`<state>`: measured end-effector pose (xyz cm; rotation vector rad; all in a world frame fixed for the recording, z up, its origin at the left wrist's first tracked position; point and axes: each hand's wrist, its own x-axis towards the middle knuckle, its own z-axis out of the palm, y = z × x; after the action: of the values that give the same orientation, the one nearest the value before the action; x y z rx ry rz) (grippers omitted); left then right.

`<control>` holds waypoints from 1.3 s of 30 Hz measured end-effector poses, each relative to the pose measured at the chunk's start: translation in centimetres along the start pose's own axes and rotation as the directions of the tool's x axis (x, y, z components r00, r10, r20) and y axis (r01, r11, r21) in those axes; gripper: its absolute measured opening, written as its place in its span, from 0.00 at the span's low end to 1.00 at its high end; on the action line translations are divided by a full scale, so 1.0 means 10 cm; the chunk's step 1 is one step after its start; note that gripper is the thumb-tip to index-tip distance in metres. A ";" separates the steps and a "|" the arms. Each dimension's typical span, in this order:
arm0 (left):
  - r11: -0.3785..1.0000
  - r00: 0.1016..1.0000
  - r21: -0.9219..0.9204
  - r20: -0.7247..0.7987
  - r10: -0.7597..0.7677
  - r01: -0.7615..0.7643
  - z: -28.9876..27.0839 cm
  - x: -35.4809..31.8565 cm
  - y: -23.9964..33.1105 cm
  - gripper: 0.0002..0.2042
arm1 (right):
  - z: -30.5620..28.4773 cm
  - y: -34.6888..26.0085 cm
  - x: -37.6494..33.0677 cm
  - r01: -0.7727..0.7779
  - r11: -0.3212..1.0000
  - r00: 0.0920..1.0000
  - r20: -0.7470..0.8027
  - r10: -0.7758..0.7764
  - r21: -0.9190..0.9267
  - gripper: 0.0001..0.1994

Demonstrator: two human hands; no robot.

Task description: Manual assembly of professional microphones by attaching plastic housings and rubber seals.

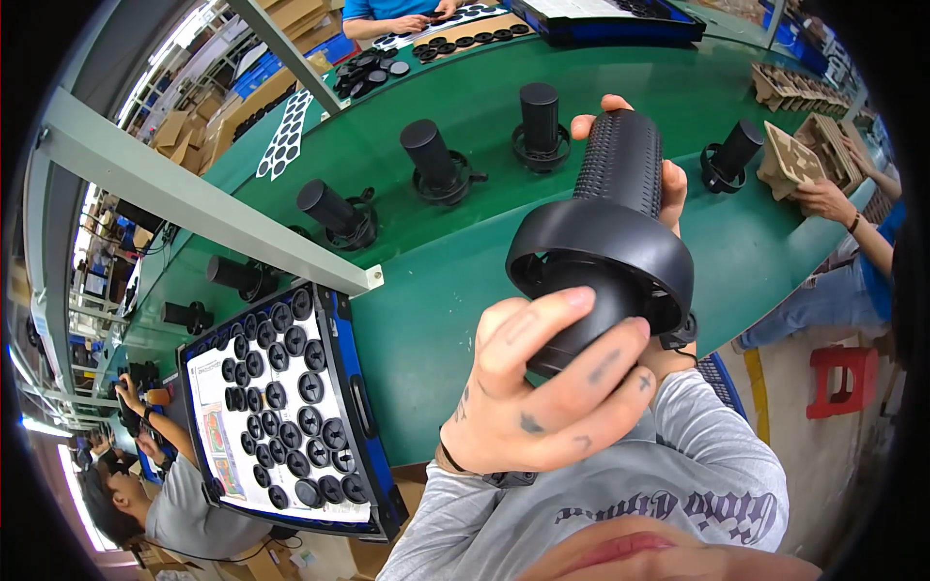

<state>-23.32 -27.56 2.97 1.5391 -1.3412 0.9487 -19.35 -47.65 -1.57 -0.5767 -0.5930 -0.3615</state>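
Holding one black unit (610, 228) tilted up in both hands, green bench (426, 310) beyond them. Left hand (547, 387): fingers part-curled, gripping the rounded lower end below the ring. Right hand (672, 194): wrapped round the textured barrel from behind, palm hidden. Tray (347, 349) of round black parts (310, 387) left of left hand. Similar units (433, 155) ahead-left; co-worker's hand (828, 200) on cardboard insert (792, 155), well right of both hands.

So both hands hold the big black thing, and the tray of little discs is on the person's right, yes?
No, the head view shows the tray of discs on their left. Left hand and right hand do hold the black thing.
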 end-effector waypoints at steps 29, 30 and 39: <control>0.980 0.980 0.149 0.163 0.110 -0.135 0.09 -0.07 0.26 0.05 | -0.27 0.24 0.09 -0.102 0.930 0.930 0.365 -0.036 0.352 0.40; 0.979 0.981 0.153 0.164 0.107 -0.132 0.10 -0.06 0.25 0.05 | -0.28 0.26 0.09 -0.106 0.929 0.930 0.365 -0.034 0.355 0.40; 0.925 0.924 -0.072 0.118 -0.363 0.373 -0.09 0.06 -0.22 0.26 | -0.68 -0.25 -0.10 0.265 0.933 0.964 -0.084 -0.252 0.243 0.34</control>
<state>-21.07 -26.81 3.57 1.7089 -1.0926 0.5698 -18.51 -53.58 -5.83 -0.2425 -0.6562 -0.5389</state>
